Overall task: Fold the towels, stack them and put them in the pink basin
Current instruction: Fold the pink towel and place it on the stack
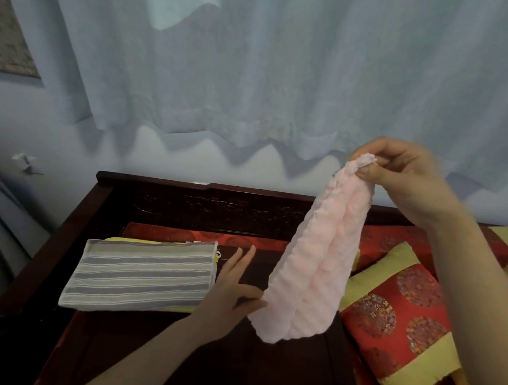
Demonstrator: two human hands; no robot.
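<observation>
A fluffy pink towel (317,261) hangs in loose folds above the dark wooden table (258,381). My right hand (404,177) pinches its top corner, held high on the right. My left hand (236,287) is lower, fingers spread, with the thumb touching the towel's lower left edge. A folded grey striped towel (140,274) lies flat on the table at the left, on top of a yellow-green folded towel (147,241) whose edge shows beneath it. No pink basin is in view.
Red and yellow-green patterned cushions (396,317) lie along the right side of the wooden furniture. A pale curtain (259,67) hangs behind. The table's raised dark back rail (213,207) runs across behind the towels.
</observation>
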